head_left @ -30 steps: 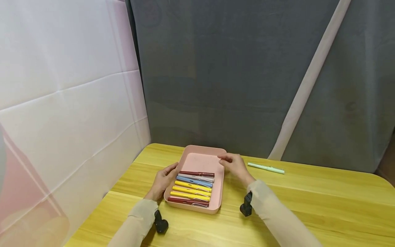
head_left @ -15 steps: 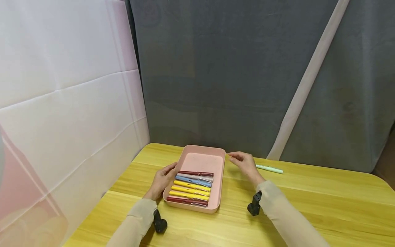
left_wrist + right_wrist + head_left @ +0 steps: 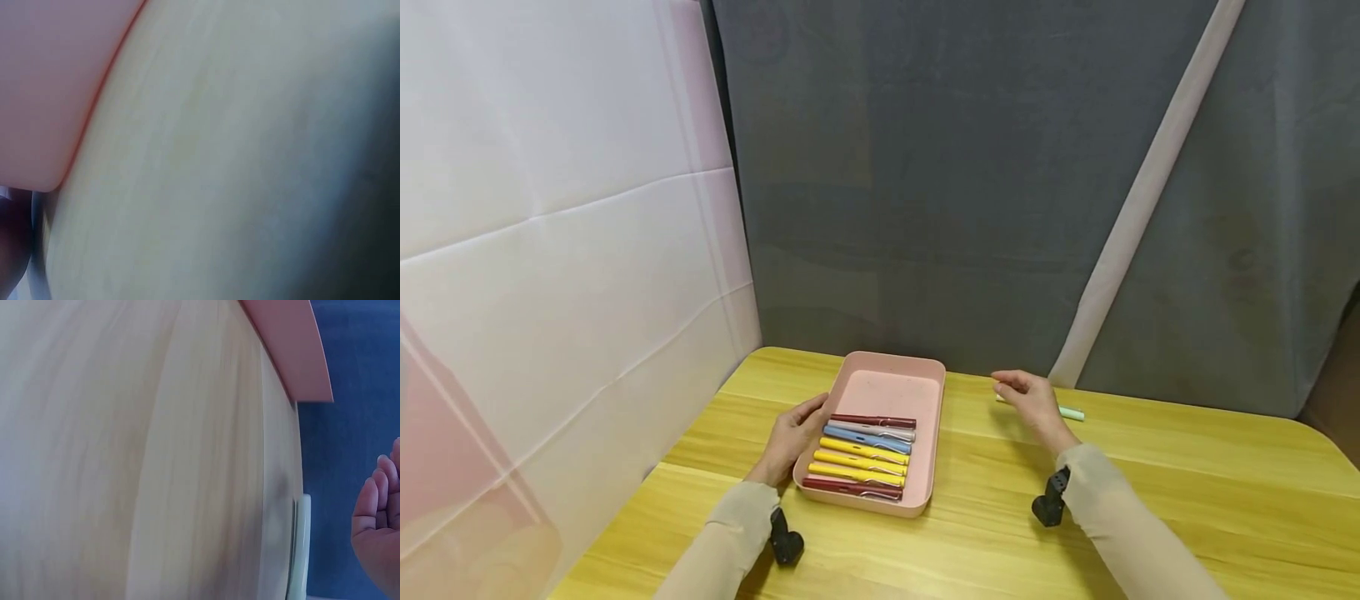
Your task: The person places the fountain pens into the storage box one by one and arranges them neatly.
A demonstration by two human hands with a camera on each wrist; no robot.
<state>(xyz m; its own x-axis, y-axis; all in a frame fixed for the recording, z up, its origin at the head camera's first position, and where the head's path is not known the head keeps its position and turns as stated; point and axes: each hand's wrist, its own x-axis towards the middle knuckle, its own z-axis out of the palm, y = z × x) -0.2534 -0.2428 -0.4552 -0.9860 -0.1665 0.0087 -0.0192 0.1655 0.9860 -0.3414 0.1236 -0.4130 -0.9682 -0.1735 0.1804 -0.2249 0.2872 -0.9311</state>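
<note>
A pink tray stands on the table with several capped pens in its near part. Dark red pens lie at both ends of the row, with a pale pink pen, a blue pen and yellow pens between. My left hand holds the tray's left rim, thumb over the edge and fingers outside. My right hand hovers over a mint green pen, covering its middle. In the right wrist view, the loosely bent fingers are apart from the pen.
The yellow wood table ends at a dark grey curtain behind the tray. A pale fabric wall stands along the left side. Each wrist wears a small black camera.
My right hand has moved right, from the tray's right rim to above the mint green pen. My left hand stays on the tray's left rim, and the pens have not moved.
</note>
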